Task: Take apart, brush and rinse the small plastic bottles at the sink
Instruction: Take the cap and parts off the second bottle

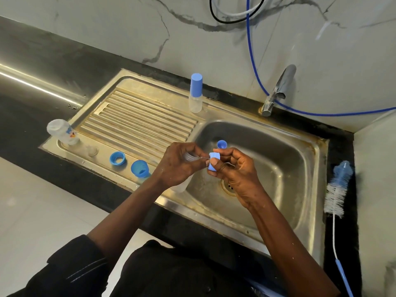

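Blue cap [214, 160], frame centre — right hand [236, 174] fingers pinch it, left hand [179, 166] fingers brace the clear bottle [189, 157]. Over the sink [278, 151], likely for drips.

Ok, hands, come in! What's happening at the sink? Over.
Left hand grips the small clear bottle, right hand pinches the blue cap. Both over the sink basin. Brush lies untouched on the counter. Nothing blocking.
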